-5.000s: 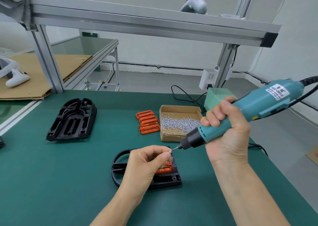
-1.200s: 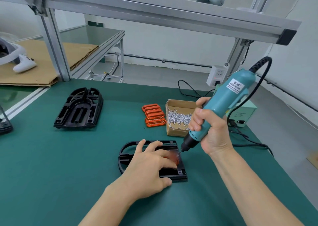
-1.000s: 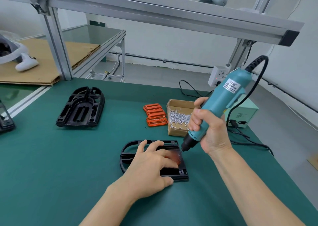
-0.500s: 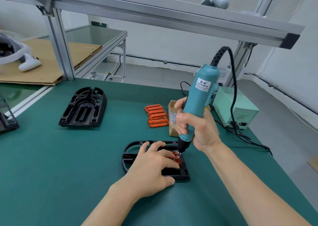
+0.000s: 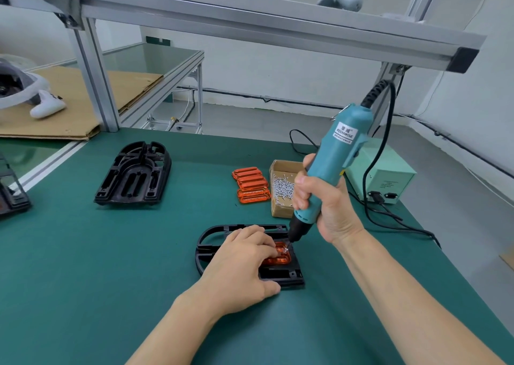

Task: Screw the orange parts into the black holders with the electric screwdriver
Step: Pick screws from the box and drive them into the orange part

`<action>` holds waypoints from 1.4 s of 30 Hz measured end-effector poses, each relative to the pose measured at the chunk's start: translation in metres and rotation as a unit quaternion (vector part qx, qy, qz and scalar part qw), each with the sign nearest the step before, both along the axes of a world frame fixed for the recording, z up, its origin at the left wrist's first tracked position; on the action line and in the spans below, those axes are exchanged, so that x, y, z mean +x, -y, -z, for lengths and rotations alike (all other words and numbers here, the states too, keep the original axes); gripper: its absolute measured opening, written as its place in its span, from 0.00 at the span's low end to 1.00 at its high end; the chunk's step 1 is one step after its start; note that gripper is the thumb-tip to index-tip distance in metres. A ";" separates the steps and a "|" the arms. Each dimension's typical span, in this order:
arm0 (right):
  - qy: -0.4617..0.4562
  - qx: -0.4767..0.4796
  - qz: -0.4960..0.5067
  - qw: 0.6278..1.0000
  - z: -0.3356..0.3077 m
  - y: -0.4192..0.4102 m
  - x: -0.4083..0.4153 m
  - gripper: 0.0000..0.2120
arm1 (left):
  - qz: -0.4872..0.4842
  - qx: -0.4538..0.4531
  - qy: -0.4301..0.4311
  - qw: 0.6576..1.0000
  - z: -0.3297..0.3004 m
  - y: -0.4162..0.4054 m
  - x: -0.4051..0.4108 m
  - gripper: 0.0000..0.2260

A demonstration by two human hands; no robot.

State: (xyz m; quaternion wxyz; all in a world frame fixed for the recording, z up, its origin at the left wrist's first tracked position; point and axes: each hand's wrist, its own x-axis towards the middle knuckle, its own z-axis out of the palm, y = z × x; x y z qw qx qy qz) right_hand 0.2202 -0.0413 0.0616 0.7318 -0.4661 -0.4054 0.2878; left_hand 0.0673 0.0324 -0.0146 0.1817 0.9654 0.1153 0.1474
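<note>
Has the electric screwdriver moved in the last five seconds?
Yes. The electric screwdriver came down from above the screw box; its tip now meets the orange part.

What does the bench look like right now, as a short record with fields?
left hand: pressing flat on the orange part in the near black holder
right hand: gripping the screwdriver, tip down at the orange part's corner
spare orange parts: stacked left of the screw box
second black holder: far left, untouched
power box: far right, cabled
</note>
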 end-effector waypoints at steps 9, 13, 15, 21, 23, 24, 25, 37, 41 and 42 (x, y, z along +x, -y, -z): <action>-0.009 0.011 -0.051 0.999 0.000 0.003 0.000 0.10 | -0.002 -0.007 0.004 1.000 0.000 -0.001 0.002 0.27; 0.031 -0.001 -0.083 0.996 -0.002 -0.001 -0.004 0.07 | -0.004 -0.013 0.005 1.000 -0.002 0.000 0.002 0.27; 0.044 -0.015 -0.095 0.994 -0.002 -0.004 -0.006 0.08 | -0.004 -0.016 0.007 1.000 -0.003 0.000 0.002 0.26; 0.049 -0.024 -0.112 0.992 -0.003 -0.005 -0.007 0.11 | -0.004 -0.027 0.007 1.000 -0.007 0.001 0.002 0.26; 0.048 -0.025 -0.106 0.993 -0.003 -0.005 -0.006 0.12 | -0.006 -0.029 0.005 1.000 -0.008 0.001 0.002 0.26; 0.045 -0.025 -0.098 0.994 -0.004 -0.006 -0.005 0.12 | -0.006 -0.031 0.005 0.999 -0.008 0.001 0.002 0.26; 0.039 -0.023 -0.089 0.995 -0.003 -0.006 -0.004 0.12 | -0.007 -0.034 0.005 0.999 -0.008 0.001 0.002 0.25; 0.002 -0.007 -0.043 0.999 -0.003 -0.003 -0.005 0.11 | -0.018 -0.057 0.001 0.998 -0.013 0.002 0.002 0.25; 0.017 -0.012 -0.095 0.995 -0.008 0.002 -0.001 0.11 | -0.018 -0.060 -0.008 0.998 -0.014 0.001 0.002 0.25; 0.031 -0.007 -0.107 0.994 -0.015 0.002 0.002 0.12 | -0.018 -0.064 -0.011 0.998 -0.014 0.001 0.002 0.25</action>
